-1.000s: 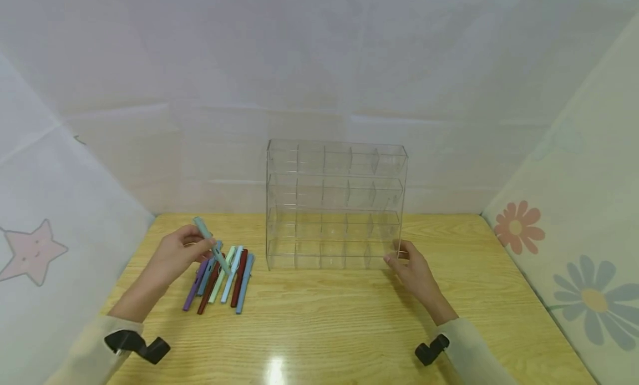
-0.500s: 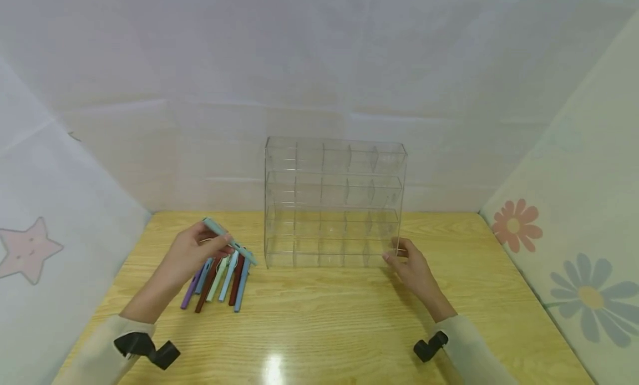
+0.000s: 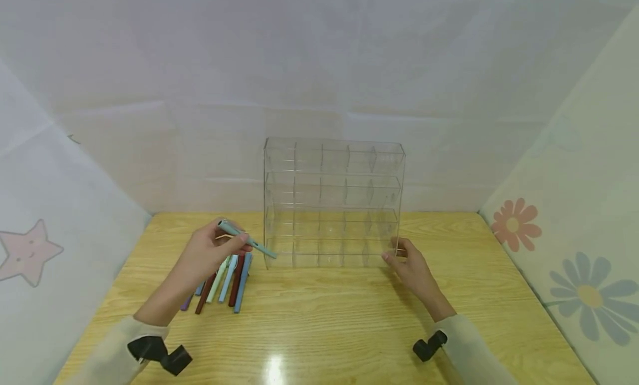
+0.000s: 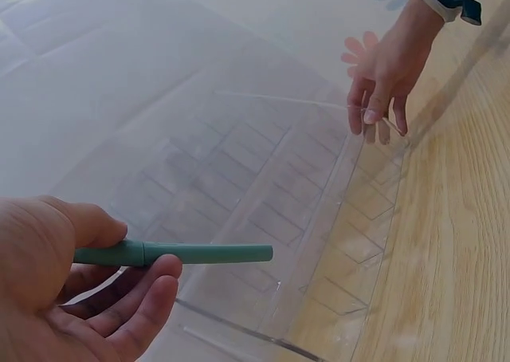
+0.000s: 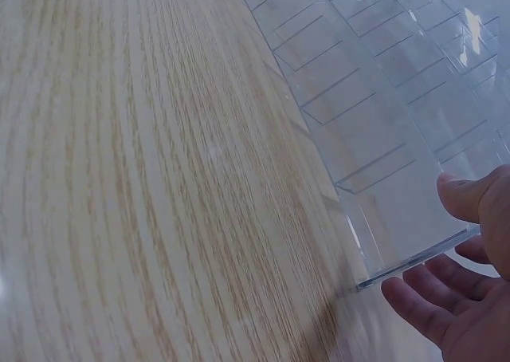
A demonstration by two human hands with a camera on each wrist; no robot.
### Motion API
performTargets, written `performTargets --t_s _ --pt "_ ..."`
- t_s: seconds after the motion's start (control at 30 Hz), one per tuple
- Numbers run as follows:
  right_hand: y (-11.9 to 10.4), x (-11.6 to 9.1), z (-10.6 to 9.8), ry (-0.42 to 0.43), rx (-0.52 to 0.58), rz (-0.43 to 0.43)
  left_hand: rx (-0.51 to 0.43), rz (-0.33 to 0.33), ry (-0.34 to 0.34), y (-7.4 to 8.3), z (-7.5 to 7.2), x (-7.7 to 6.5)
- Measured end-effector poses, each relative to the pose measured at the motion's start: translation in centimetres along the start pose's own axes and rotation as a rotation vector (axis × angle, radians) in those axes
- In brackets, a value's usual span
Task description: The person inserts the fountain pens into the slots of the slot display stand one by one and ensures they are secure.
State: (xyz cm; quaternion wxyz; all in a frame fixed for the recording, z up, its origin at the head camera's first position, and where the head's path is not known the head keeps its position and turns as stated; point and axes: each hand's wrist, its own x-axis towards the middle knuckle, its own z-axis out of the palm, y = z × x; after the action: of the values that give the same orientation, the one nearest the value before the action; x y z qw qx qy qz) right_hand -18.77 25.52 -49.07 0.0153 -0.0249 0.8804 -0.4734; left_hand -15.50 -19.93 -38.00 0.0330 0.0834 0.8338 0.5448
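My left hand [image 3: 212, 254] pinches a teal-green pen [image 3: 260, 248] between thumb and fingers. Slanting down to the right, the pen's far end overlaps the lower left corner of a clear plastic rack [image 3: 331, 209] in the head view. That rack stands upright, with four-sided compartments in stacked rows. At its lower right side, my right hand [image 3: 413, 269] grips the edge, thumb [image 5: 462, 196] over the front and fingers around the side wall. The left wrist view shows the green pen [image 4: 215, 253] sticking out past the fingertips, in front of the compartments.
Several pens lie side by side on the wooden table [image 3: 319, 329] below my left hand, among them a light blue pen [image 3: 228, 279], a dark red pen [image 3: 237, 282] and a blue pen [image 3: 243, 285]. A white sheet [image 3: 319, 69] hangs behind the rack.
My left hand has carried the green pen rightward from above the other pens to the rack's left side, tilting it flatter. The right hand stays on the rack's edge.
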Motion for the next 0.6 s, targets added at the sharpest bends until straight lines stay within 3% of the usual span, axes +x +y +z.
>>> performTargets --t_s 0.23,0.6 --pt "-0.1 0.0 0.1 0.005 0.006 -0.006 0.003 0.020 0.002 0.5 1.5 0.7" --pt "0.2 0.1 0.1 0.005 0.016 -0.001 0.105 0.049 0.001 1.1 3.7 1.7"
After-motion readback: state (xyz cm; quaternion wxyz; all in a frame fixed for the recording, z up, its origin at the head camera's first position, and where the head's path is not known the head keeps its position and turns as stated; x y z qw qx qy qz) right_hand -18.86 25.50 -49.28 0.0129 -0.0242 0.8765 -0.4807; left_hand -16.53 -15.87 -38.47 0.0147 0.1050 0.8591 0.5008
